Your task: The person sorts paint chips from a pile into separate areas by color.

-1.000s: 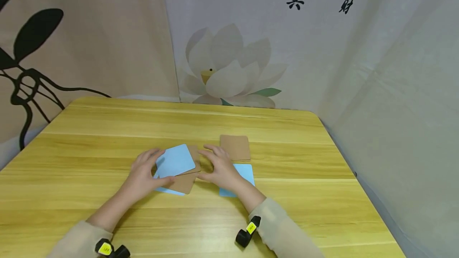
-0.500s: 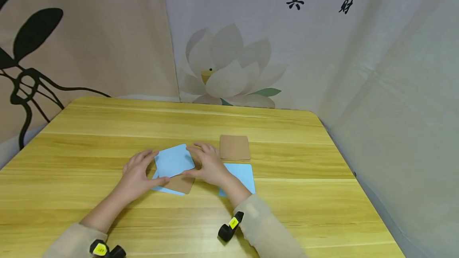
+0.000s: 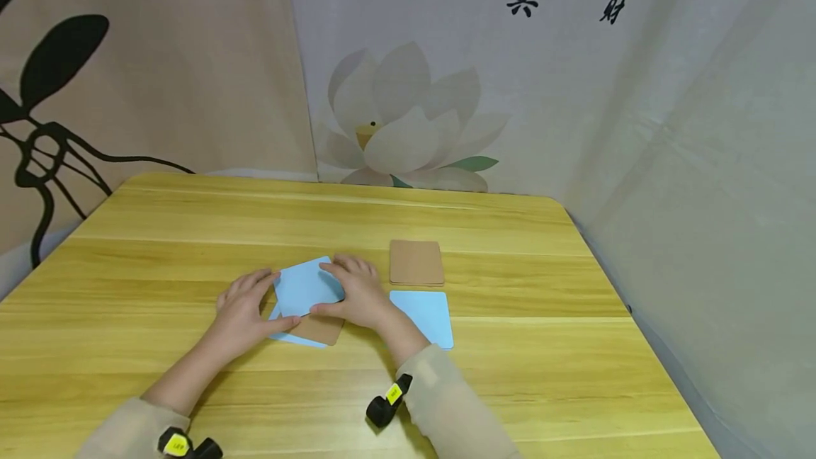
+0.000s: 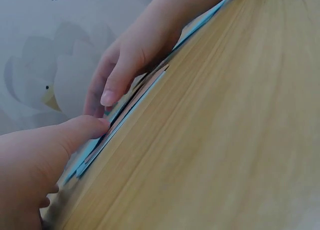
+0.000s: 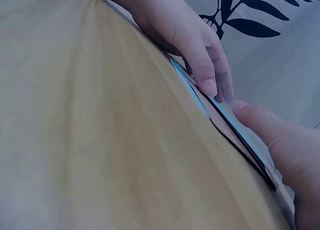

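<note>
The blue card [image 3: 304, 290] lies slantwise over a brown card [image 3: 321, 330], between the left hand [image 3: 242, 312] and the right hand [image 3: 358, 296], left of the middle of the tabletop [image 3: 548, 346]. A strip of a second blue card [image 3: 290, 338] pokes out underneath; the edges don't line up.

From where I stand, both hands look loosely cupped, thumbs well apart from the fingers. The left hand has its thumb at the near side and its fingers by the far left corner; the right hand frames the right end, thumb at the near edge. Neither shows a clear grip, and I can't tell how firmly either touches.

It looks like squaring up loose cards. I'd turn the top one true first, then bring the sides together evenly with both hands, low and flat. Too hard a push from one side could slide the top card off or buckle it.

Near the right hand, but apart from it, sits another blue card [image 3: 426, 316], lying square, with brown cards [image 3: 416, 262] just beyond. Behind everything hangs a cloth with a pale lotus [image 3: 408, 140].
</note>
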{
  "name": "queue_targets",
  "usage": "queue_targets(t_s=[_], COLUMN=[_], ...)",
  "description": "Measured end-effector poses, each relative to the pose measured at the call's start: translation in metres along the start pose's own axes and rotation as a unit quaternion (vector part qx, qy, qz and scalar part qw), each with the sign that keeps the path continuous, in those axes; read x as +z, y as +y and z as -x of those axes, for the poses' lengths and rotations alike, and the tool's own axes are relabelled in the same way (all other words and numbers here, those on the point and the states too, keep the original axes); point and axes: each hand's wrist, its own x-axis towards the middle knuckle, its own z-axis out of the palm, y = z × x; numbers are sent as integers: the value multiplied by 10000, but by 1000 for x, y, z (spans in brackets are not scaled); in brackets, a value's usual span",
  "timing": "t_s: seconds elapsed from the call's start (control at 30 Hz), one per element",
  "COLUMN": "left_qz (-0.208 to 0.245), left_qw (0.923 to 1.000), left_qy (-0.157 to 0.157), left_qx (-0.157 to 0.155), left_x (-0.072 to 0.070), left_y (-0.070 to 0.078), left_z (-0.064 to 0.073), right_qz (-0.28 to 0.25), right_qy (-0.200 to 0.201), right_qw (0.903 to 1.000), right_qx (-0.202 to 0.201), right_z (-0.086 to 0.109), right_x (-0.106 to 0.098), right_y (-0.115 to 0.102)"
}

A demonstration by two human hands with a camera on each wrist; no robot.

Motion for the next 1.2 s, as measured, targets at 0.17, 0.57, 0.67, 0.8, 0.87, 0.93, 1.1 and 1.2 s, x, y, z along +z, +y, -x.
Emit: queue_targets(t_s=[0.17,0.57,0.67,0.8,0.87,0.93,1.1,1.2], left_qz=[-36,-5,11,31,61,81,125,185], left_qw=[10000,10000,9999,9999,9999,9999,9998,9998], left_qy=[44,-69,-125,-138,-139,-140,-131,-90], left_qx=[77,-7,-37,-15,4,16,31,43], left_x=[0,-3,-5,-4,-4,-4,-4,-4], left_y=[0,0,0,-1,-1,-1,-1,-1], left_z=[0,-1,-1,-1,-1,-1,0,0], right_qz=[117,79,105,135,156,160,129,116], right_qy=[-190,-438,-464,-488,-493,-500,-525,-548], right_qw=[9998,9990,9989,9987,9987,9986,9985,9984], right_qx=[5,-14,-26,-41,-47,-38,-7,-1], right_z=[-2,-2,-2,-2,-2,-2,-2,-2], right_x=[2,2,2,2,2,2,2,2], right_y=[2,4,3,3,3,3,3,3])
